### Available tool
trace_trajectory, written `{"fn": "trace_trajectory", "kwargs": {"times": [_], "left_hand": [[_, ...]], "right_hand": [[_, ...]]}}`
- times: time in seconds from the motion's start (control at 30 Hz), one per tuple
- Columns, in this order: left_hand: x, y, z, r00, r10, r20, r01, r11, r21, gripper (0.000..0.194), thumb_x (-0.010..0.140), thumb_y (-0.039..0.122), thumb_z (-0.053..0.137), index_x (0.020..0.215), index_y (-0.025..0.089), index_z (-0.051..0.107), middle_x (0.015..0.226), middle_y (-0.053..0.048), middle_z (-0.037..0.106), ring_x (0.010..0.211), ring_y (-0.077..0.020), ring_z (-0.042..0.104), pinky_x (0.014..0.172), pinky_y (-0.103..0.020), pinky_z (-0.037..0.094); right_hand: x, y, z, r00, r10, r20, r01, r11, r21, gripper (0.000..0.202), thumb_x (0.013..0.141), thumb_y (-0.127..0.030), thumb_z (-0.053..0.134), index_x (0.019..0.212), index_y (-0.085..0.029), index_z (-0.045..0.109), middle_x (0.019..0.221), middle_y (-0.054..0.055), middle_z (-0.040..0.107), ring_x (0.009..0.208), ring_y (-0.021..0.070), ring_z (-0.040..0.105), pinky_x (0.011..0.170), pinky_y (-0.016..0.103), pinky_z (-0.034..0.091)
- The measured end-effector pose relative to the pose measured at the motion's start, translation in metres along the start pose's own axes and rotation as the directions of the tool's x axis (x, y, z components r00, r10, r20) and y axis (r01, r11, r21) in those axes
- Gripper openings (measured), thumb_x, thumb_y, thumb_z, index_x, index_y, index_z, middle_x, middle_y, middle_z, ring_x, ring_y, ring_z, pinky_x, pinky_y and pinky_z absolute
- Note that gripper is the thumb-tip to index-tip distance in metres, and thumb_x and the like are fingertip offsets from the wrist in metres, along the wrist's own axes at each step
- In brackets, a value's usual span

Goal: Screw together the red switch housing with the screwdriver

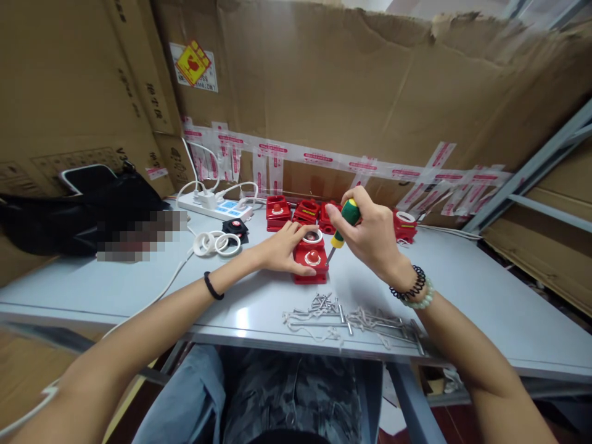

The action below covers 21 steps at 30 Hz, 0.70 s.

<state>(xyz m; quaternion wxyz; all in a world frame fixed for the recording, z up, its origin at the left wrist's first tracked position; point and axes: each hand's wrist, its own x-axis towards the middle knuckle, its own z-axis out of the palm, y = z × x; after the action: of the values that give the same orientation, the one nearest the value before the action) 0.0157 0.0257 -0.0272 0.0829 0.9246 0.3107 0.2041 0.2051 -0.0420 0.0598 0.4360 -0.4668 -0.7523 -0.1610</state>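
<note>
A red device [311,271] with a round button and a white ring sits on the table in front of me. My left hand [283,250] grips its left side, thumb along the front and fingers across the top. In my right hand [370,228] is a screwdriver [350,213] with a green and yellow handle, tilted, its tip at the device's right edge. Loose screws [325,302] lie just in front of the device, with metal rods and white cords [370,322] beside them.
More red devices [277,213] stand along the cardboard wall [324,92]. White rings [216,243] and black parts [235,230] lie left of my left hand. Farther left are a power strip [222,206] and a black bag [83,216]. Metal shelving [531,160] rises at the right.
</note>
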Motion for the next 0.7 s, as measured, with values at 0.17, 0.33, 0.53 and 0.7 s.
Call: {"fn": "trace_trajectory", "kwargs": {"times": [0.17, 0.33, 0.53, 0.7], "left_hand": [[0.000, 0.000, 0.000, 1.000, 0.000, -0.007, 0.000, 1.000, -0.015, 0.097, 0.065, 0.070, 0.063, 0.142, 0.023, 0.027, 0.118, -0.011, 0.045, 0.111, -0.0321, 0.041, 0.097, -0.050, 0.038], [0.000, -0.002, 0.002, 1.000, 0.010, -0.016, -0.011, 1.000, -0.016, 0.097, 0.065, 0.070, 0.063, 0.141, 0.024, 0.027, 0.118, -0.012, 0.044, 0.111, -0.0335, 0.041, 0.097, -0.051, 0.038], [-0.001, -0.001, 0.001, 1.000, 0.008, -0.013, -0.009, 0.999, -0.036, 0.095, 0.066, 0.068, 0.064, 0.142, 0.024, 0.027, 0.121, -0.011, 0.044, 0.114, -0.0337, 0.040, 0.099, -0.052, 0.036], [0.000, 0.002, -0.001, 1.000, 0.008, -0.004, -0.008, 0.998, -0.065, 0.096, 0.065, 0.066, 0.066, 0.141, 0.023, 0.028, 0.119, -0.011, 0.045, 0.112, -0.0323, 0.042, 0.098, -0.051, 0.038]], "right_hand": [[0.001, -0.002, -0.010, 0.998, 0.046, 0.036, -0.036, 0.973, -0.229, 0.038, 0.089, -0.053, 0.043, 0.075, -0.020, 0.054, 0.052, -0.002, 0.049, 0.047, 0.0105, 0.039, 0.049, 0.026, 0.022], [-0.001, -0.011, -0.012, 0.984, -0.043, 0.173, 0.047, 0.999, -0.019, 0.024, 0.090, -0.040, 0.044, 0.089, -0.019, 0.053, 0.063, -0.001, 0.056, 0.053, 0.0116, 0.048, 0.055, 0.025, 0.032], [0.004, -0.002, -0.014, 0.971, -0.020, 0.237, 0.009, 0.999, 0.046, 0.019, 0.090, -0.034, 0.042, 0.099, -0.017, 0.046, 0.070, 0.000, 0.055, 0.054, 0.0117, 0.047, 0.056, 0.027, 0.035], [0.010, 0.002, -0.033, 0.893, -0.151, 0.423, 0.085, 0.982, 0.171, 0.016, 0.090, -0.033, 0.041, 0.099, -0.019, 0.041, 0.082, 0.002, 0.056, 0.059, 0.0109, 0.048, 0.059, 0.026, 0.038]]}}
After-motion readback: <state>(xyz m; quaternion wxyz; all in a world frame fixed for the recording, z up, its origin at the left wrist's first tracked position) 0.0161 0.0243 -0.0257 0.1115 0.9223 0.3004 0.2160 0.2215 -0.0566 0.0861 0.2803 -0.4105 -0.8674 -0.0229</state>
